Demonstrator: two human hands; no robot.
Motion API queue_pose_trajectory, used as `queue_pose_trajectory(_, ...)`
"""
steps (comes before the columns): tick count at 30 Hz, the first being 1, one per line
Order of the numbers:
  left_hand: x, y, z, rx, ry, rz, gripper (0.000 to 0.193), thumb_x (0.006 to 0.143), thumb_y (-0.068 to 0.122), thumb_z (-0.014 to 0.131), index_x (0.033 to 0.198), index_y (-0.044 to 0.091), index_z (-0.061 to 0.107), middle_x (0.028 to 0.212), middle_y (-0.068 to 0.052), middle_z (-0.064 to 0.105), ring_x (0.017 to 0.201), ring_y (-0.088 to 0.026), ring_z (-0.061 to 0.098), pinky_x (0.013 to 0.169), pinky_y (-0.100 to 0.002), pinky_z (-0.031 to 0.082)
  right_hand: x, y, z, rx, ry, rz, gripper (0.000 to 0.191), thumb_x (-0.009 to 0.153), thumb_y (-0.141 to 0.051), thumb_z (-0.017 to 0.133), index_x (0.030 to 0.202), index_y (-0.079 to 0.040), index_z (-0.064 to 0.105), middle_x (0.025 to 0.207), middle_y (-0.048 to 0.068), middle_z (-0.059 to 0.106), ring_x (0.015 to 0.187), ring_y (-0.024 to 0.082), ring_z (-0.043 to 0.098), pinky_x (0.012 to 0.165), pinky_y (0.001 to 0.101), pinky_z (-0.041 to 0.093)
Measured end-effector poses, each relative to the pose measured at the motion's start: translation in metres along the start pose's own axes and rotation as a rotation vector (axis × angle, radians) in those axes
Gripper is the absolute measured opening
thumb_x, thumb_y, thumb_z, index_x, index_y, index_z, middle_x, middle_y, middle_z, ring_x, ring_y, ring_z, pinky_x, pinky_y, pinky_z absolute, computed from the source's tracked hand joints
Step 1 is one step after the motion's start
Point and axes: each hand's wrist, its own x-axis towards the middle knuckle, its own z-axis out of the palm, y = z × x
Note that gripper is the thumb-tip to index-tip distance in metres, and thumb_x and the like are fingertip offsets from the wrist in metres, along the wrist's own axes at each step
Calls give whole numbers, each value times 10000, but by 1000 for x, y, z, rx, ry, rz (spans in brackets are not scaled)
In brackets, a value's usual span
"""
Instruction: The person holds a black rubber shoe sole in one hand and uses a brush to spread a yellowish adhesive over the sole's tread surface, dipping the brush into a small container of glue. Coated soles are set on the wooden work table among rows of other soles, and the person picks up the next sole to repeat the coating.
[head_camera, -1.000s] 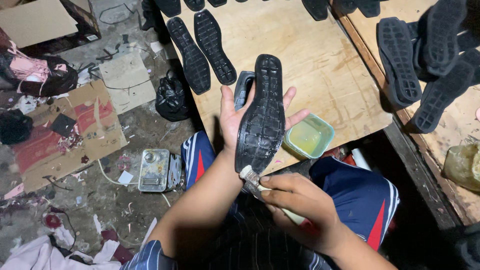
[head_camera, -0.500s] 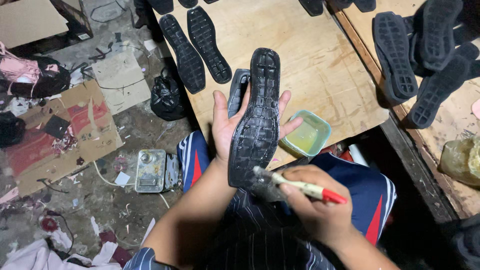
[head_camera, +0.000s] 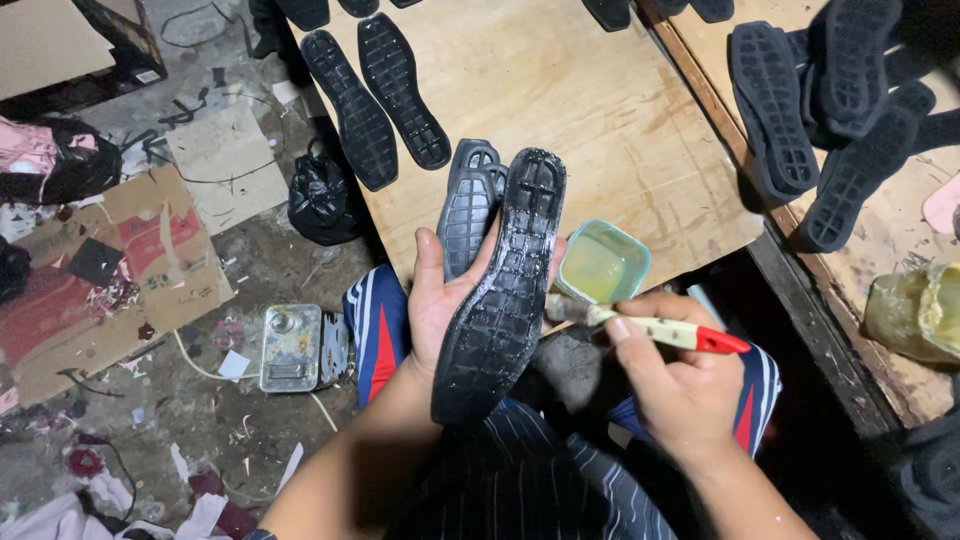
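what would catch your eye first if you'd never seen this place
First, the glossy black shoe sole held upright in the left hand at the centre, with the right hand touching a red-handled brush to its edge. Just behind sits a small tub of yellowish glue on the plywood board. More black soles lie in rows further up the board.

Glossy wet rubber sole (head_camera: 505, 290) — matt plywood board (head_camera: 590, 120)
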Motion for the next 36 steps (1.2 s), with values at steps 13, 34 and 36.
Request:
queue_pose_trajectory(13, -32, -7, 12, 50, 25, -148, 946, 962, 798, 359, 1694, 233, 157, 1680, -101, 297, 1572, -342, 238, 1171, -726, 255, 16, -12, -12, -38, -94, -15, 177, 907, 13, 723, 1072, 44, 668, 960, 121, 711, 830, 144, 677, 741, 272, 561)
queue_pose_trajectory(34, -71, -1, 29, 75, -13, -274, 1069, 959, 748, 472, 1723, 179, -14, 1739, -118, 163, 1582, -415, 199, 1087, -747, 333, 43, -12, -36, 263, 121, 70, 146, 978, 10, 649, 1110, 29, 591, 946, 143, 722, 805, 194, 728, 741, 317, 611)
queue_pose_trajectory(36, -73, -1, 29, 107, -1, -285, 1074, 955, 752, 461, 1715, 168, -26, 1738, -121, 160, 1579, -418, 202, 1088, -739, 345, 42, -15, -35, 200, 55, 123, 152, 954, 23, 649, 1098, 37, 603, 931, 151, 716, 793, 197, 720, 712, 321, 597)
